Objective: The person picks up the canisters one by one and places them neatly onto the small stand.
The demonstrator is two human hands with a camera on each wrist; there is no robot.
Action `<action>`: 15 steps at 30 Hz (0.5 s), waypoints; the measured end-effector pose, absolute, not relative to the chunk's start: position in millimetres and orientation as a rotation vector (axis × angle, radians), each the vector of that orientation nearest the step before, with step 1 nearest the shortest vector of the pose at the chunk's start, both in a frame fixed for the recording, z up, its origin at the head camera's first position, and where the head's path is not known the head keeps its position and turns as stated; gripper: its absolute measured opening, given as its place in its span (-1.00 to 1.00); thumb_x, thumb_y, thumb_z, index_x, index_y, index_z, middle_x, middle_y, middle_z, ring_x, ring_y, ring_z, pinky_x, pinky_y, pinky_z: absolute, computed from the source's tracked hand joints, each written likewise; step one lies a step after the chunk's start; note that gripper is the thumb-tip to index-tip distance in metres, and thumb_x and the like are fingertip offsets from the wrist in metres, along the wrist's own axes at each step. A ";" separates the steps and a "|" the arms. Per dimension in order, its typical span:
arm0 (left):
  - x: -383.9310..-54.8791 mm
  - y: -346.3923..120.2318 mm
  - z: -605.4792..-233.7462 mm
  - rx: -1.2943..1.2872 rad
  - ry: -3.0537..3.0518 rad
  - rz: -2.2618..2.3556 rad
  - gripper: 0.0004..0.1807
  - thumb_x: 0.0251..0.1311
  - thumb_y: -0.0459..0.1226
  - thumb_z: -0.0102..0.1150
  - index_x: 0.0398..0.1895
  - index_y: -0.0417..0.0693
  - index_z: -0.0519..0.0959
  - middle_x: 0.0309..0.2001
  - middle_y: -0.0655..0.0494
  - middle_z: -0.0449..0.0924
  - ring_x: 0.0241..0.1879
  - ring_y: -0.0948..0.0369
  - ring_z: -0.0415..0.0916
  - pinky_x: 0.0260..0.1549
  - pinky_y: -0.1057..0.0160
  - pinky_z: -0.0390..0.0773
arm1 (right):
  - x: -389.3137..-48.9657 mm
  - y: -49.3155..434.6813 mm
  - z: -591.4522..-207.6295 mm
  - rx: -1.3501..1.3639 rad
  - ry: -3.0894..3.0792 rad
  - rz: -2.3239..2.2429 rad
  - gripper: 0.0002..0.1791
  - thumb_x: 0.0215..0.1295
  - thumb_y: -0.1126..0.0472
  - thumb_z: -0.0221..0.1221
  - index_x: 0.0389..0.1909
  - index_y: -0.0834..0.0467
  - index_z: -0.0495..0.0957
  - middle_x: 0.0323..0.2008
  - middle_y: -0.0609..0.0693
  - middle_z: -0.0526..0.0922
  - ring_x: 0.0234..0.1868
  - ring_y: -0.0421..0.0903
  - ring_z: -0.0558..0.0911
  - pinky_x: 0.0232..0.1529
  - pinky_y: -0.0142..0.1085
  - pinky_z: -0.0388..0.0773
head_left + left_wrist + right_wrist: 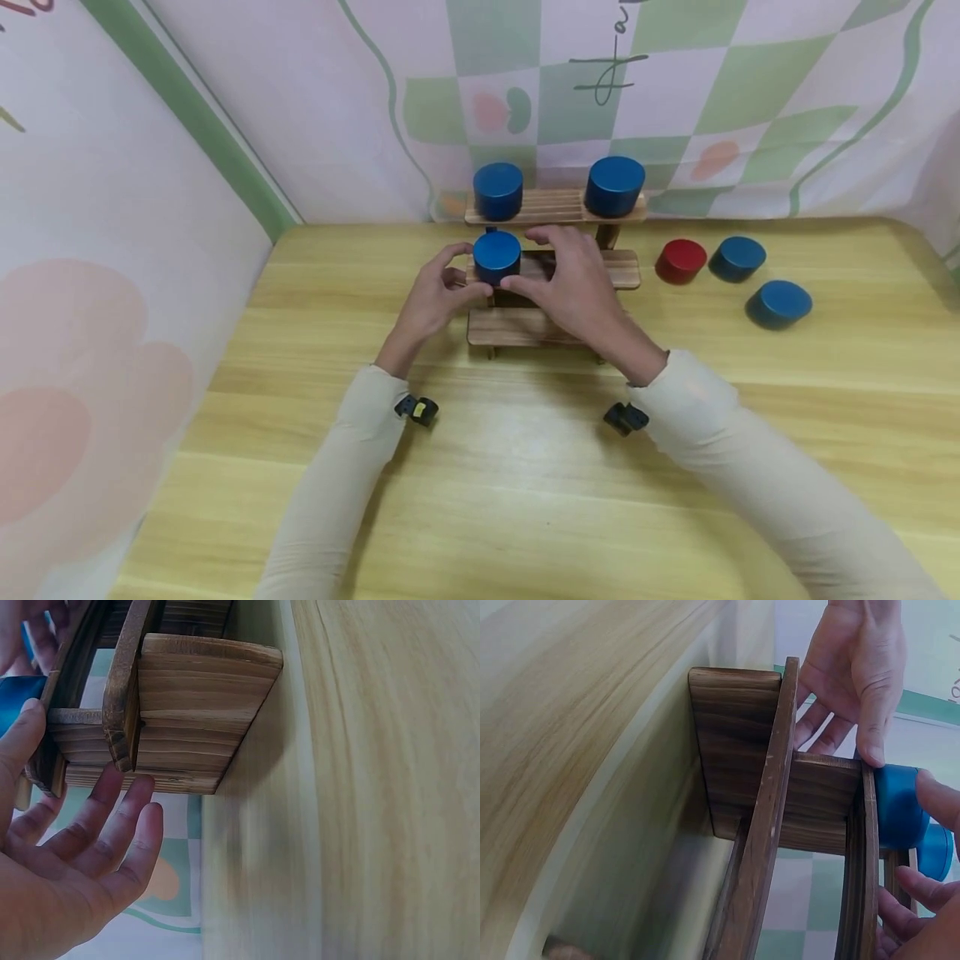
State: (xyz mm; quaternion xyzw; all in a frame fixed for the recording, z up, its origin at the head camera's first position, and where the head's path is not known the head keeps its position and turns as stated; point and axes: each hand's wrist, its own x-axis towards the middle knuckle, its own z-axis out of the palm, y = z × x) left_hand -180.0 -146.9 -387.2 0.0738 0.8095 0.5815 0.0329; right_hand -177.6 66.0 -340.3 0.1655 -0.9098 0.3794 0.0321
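Note:
A blue round tin [497, 254] sits at the left end of the middle tier of a three-tier wooden stand [510, 327]. My left hand [435, 292] is at its left, the thumb at the tin's front lower edge. In the left wrist view, the other fingers of the left hand [82, 877] spread loosely beside the stand's end panel [195, 697]. On the tin's right side is my right hand [573, 279], its thumb tip against the tin. In the right wrist view, the fingers of the right hand [937, 926] stay apart from the tin [900, 806], bent loosely over the tier.
On the top tier stand two more blue tins, one at the left [498, 192] and one at the right [615, 186]. Right of the stand, a red tin [681, 261] and two blue tins [738, 258] rest on the wooden table [510, 500]. A patterned cloth [577, 100] hangs behind.

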 end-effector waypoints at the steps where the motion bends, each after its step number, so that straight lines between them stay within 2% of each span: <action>1: -180.1 -146.6 -387.2 0.231 2.490 1.791 -0.35 0.22 -0.24 0.41 0.36 -0.01 0.39 -0.11 -0.13 0.59 -0.21 0.05 0.54 -0.34 0.21 0.51 | -177.1 68.2 -340.2 0.514 -2.793 1.157 -0.22 0.15 -0.05 0.46 0.30 0.24 0.44 0.25 0.17 0.47 0.32 0.18 0.31 0.28 0.13 0.24; 8: -180.1 -147.6 -388.3 0.256 2.486 1.806 -0.36 0.24 -0.30 0.39 0.36 -0.06 0.38 -0.16 -0.15 0.61 -0.24 0.06 0.56 -0.33 0.23 0.51 | -171.0 82.5 -338.1 0.552 -2.769 1.081 -0.22 0.15 -0.02 0.47 0.30 0.28 0.42 0.23 0.21 0.47 0.25 0.20 0.34 0.21 0.09 0.28; 15: -180.2 -147.4 -389.7 0.293 2.484 1.813 -0.37 0.25 -0.31 0.38 0.36 -0.10 0.37 -0.27 -0.13 0.62 -0.31 0.08 0.55 -0.39 0.26 0.47 | -164.2 99.1 -337.2 0.582 -2.749 1.078 -0.25 0.19 0.06 0.45 0.32 0.26 0.41 0.22 0.20 0.47 0.24 0.18 0.37 0.24 0.11 0.26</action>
